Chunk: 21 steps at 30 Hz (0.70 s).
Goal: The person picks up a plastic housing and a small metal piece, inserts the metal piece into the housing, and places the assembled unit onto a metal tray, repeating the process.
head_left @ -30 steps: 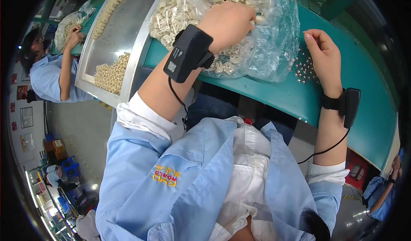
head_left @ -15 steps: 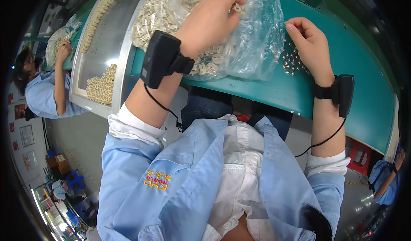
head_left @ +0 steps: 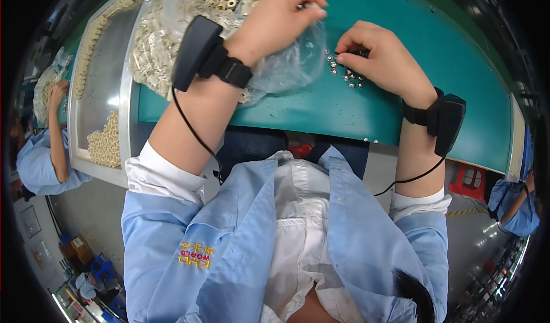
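My left hand (head_left: 278,22) is over the right part of a clear plastic bag (head_left: 298,65), thumb and finger pinched together on a small pale plastic part (head_left: 312,5). A dark, shiny bit shows beside it, too small to make out. Many cream plastic parts (head_left: 232,2), some with a round hole, fill the bag. Right of the bag, my right hand (head_left: 381,53) is low over small shiny metal pieces (head_left: 350,77) on the green tabletop (head_left: 452,94). Its thumb and forefinger are bent close together at the edge of these pieces; what lies between them is hidden.
Left of the bag stands a metal-framed tray (head_left: 130,94) with cream parts (head_left: 106,139) in rows and clusters. A co-worker in a blue sleeve (head_left: 43,162) handles another bag (head_left: 48,91) at far left. Another person (head_left: 513,205) is at far right. Black wrist devices with cables are on both my arms.
My right hand has moved left and down over the metal pieces. My left hand has shifted toward the bag's right edge, still pinching. The whole view has swung a little, moving the bag left.
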Available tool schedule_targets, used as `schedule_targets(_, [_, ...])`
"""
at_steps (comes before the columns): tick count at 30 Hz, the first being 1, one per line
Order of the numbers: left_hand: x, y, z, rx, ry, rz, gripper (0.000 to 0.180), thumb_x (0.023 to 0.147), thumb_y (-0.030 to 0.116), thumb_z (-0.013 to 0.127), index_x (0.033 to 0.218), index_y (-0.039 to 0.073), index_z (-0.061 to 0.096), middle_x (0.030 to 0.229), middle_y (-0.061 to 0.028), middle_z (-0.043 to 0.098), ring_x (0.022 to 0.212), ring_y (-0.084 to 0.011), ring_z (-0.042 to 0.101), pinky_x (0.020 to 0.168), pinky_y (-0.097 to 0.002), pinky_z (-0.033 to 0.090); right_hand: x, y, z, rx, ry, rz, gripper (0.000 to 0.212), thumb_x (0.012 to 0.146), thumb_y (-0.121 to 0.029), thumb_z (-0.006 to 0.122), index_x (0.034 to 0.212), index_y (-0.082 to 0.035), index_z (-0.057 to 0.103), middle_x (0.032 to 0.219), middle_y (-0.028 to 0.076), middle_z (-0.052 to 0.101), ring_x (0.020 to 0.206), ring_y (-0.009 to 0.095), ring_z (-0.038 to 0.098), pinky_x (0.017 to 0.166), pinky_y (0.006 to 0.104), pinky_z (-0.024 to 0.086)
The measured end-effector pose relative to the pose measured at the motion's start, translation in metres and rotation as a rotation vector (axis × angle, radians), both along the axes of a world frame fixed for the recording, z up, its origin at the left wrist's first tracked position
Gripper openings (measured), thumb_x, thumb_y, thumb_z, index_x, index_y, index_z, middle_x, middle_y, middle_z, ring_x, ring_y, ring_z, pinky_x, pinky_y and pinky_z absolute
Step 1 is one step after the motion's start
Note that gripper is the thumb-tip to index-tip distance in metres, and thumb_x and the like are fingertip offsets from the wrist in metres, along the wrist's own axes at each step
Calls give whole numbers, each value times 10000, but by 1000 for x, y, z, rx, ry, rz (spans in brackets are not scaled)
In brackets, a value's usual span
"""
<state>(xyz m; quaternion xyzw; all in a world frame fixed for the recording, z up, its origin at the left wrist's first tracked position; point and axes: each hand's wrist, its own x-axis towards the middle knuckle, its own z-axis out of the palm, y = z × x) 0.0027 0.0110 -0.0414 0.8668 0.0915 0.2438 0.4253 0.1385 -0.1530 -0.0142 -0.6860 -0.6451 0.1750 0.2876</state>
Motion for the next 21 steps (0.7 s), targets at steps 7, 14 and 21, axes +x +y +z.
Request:
schedule_targets(7, [-2, -9, 30, -212, 257, -62, 179, 886, 92, 565, 1019, -25, 589, 796, -17, 597, 726, -62, 521, 643, -202, 434, -8, -3, 6, -31, -37, 76, 127, 746, -41, 684, 832, -4, 598, 774, 55, 538, 656, 147, 539, 583, 264, 443])
schedule_targets(14, [-3, -16, 33, -432, 174, -90, 175, 884, 91, 563, 1007, -30, 591, 766, -3, 582, 695, -51, 496, 616, -207, 425, -16, -5, 6, -4, -77, 95, 143, 736, -20, 675, 849, -17, 587, 764, 54, 528, 676, 163, 516, 599, 290, 433])
schedule_targets(21, [-5, -19, 34, -460, 136, -82, 170, 882, 85, 566, 1011, -22, 590, 768, 7, 573, 684, -47, 486, 609, -202, 418, -9, -7, 16, -77, 24, 41, 77, 805, -27, 609, 862, -15, 558, 768, 45, 535, 687, 138, 509, 612, 274, 425])
